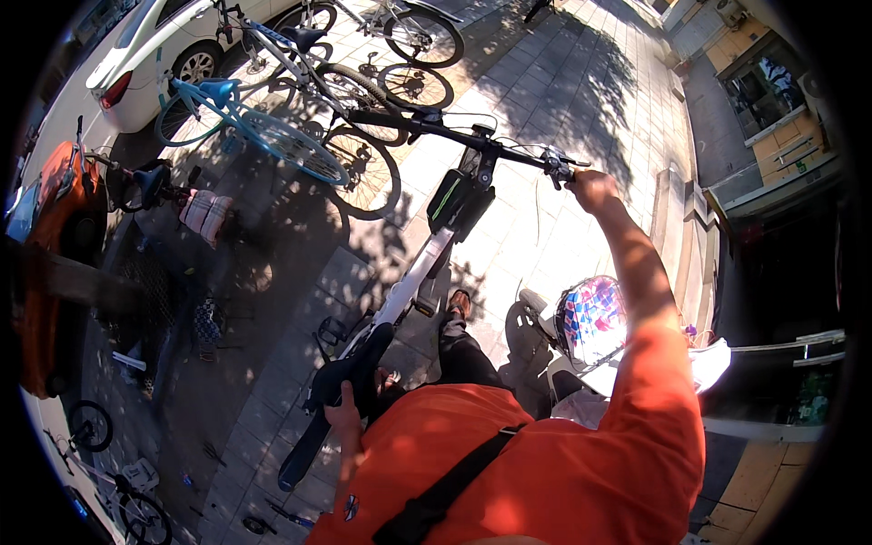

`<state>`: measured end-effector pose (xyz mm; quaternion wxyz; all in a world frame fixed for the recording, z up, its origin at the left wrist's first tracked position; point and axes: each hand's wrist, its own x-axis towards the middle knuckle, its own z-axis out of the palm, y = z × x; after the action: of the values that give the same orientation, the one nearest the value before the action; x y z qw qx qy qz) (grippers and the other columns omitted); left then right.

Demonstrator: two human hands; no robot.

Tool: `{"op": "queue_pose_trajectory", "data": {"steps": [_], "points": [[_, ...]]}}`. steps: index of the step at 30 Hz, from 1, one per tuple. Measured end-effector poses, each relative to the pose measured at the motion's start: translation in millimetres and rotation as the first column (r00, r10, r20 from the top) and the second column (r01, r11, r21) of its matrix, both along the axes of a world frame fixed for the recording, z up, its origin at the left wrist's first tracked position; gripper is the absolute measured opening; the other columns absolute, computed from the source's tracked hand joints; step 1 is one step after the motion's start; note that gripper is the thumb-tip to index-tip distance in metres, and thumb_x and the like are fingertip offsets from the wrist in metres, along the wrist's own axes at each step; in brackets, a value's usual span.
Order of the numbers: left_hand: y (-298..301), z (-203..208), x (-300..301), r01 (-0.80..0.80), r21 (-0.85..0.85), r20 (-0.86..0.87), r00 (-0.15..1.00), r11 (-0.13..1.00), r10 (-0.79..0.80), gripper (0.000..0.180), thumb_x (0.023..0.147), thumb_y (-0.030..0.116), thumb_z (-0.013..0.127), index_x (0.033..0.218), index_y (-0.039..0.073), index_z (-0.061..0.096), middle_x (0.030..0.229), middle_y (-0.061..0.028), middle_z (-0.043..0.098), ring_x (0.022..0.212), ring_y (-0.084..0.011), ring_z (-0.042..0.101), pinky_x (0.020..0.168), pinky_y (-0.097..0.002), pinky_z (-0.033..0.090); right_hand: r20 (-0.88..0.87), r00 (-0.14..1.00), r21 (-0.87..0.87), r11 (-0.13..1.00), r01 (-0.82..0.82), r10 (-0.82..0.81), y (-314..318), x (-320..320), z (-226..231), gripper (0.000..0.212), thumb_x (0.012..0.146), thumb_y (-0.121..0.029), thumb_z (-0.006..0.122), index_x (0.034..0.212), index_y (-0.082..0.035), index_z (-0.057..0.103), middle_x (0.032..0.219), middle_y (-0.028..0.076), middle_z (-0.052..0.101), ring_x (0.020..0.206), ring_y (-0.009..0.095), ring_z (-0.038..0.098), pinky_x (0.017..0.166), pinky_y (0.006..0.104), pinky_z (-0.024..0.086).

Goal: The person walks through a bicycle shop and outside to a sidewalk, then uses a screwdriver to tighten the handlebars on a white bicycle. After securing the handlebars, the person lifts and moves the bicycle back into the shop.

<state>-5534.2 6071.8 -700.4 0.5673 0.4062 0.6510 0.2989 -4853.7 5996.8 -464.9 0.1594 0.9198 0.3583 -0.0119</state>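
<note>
A white-framed bicycle (pixel 411 280) stands upright in front of me, its black handlebar (pixel 445 133) at the far end. My right hand (pixel 595 191), arm stretched out, is closed round the right end of the handlebar, beside the brake lever (pixel 556 162). My left hand (pixel 344 416) grips the rear part of the black saddle (pixel 359 361), thumb up; some of its fingers are hidden. A black bag with a green stripe (pixel 454 202) sits on the frame behind the handlebar. Below the saddle a dark rear mudguard (pixel 302 454) sticks out.
Several parked bicycles, one of them light blue (pixel 259 127), stand ahead to the left near a white car (pixel 150 68). An orange vehicle (pixel 64 195) is at far left. Close on my right is a scooter with a colourful patterned cover (pixel 590 318). Steps (pixel 681 218) line the building.
</note>
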Motion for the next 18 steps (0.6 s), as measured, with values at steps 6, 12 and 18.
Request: {"op": "queue_pose_trajectory", "data": {"steps": [6, 12, 18], "points": [[6, -24, 104, -0.036, 0.025, -0.189, 0.981, 0.999, 0.04, 0.066, 0.092, 0.031, 0.083, 0.138, -0.009, 0.058, 0.128, -0.017, 0.069, 0.113, -0.026, 0.067, 0.098, -0.0387, 0.052, 0.155, 0.948, 0.215, 0.927, -0.307, 0.278, 4, 129, -14, 0.028, 0.095, -0.035, 0.07, 0.096, -0.007, 0.067, 0.093, 0.016, 0.072, 0.087, 0.034, 0.072, 0.076, 0.0465, 0.057], [28, -53, 180, 0.018, -0.044, -0.458, 0.888, 0.999, -0.036, 0.077, 0.096, 0.053, 0.073, 0.137, -0.011, 0.061, 0.121, -0.0261, 0.071, 0.104, -0.0321, 0.071, 0.085, -0.0405, 0.056, 0.079, 0.98, 0.178, 0.965, -0.194, 0.182, 55, 228, -5, 0.024, 0.093, -0.029, 0.072, 0.102, -0.007, 0.073, 0.105, 0.015, 0.075, 0.099, 0.032, 0.074, 0.084, 0.042, 0.06], [62, -20, 299, 0.068, -0.025, -0.475, 0.877, 0.997, -0.072, 0.066, 0.098, 0.05, 0.069, 0.127, -0.009, 0.065, 0.116, -0.0232, 0.071, 0.094, -0.0294, 0.071, 0.081, -0.0383, 0.056, 0.072, 0.983, 0.19, 0.965, -0.18, 0.17, 91, 314, -13, 0.017, 0.088, -0.012, 0.067, 0.102, -0.008, 0.076, 0.107, 0.013, 0.077, 0.099, 0.029, 0.076, 0.084, 0.0387, 0.061]]}}
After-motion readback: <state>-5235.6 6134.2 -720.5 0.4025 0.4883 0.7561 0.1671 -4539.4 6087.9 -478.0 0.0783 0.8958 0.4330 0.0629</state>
